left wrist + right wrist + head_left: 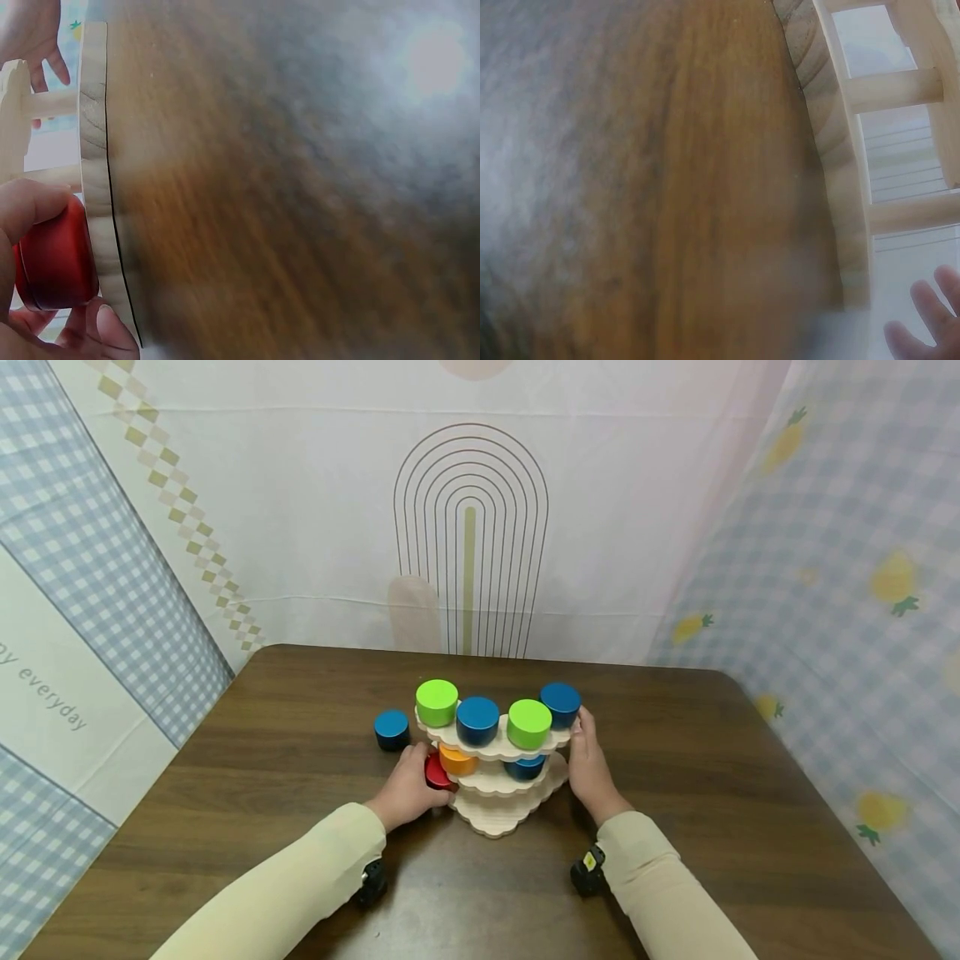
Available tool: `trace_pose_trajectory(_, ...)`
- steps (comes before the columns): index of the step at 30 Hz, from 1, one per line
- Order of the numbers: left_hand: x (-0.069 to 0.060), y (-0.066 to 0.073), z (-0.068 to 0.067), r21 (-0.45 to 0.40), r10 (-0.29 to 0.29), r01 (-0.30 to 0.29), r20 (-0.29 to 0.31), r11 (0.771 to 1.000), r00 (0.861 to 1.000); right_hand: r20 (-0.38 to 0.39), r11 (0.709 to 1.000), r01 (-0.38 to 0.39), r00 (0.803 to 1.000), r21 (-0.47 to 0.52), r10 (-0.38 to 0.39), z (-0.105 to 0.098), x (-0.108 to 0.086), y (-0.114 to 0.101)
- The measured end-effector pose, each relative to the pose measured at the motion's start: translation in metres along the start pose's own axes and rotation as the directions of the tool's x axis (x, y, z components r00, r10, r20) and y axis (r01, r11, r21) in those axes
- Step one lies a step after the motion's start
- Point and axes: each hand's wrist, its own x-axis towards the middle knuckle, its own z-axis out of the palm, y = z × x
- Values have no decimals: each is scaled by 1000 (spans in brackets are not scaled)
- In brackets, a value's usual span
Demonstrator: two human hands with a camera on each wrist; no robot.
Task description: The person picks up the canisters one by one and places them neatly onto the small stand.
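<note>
A three-tiered wooden stand with scalloped edges stands on the table. My left hand grips a small red round tin at the left of the lowest tier. In the left wrist view the thumb and fingers lie about the tin, against the bottom board. My right hand, fingers extended, is at the stand's right edge, near a dark blue tin; contact is unclear. The top tier also bears a green tin, a blue tin and another green tin.
On the middle tier are an orange tin and a blue tin, both partly hidden by the top board. Another blue tin stands on the brown table, left of the stand. Patterned cloths hang around the table.
</note>
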Motion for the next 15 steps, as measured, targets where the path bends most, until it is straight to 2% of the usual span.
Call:
trace_pose_trajectory(6, 0, 2, 1, -11, 17, -18, -10, 1000, 1000, -12, 1000, 10, 1000, 8, -9, 0, -1, 0)
trace_pose_trajectory(15, 0, 4, 3, -32, -35, 34, -12, 999, 999, -1, 1000, 10, 1000, 13, -10, 1, 1, 2)
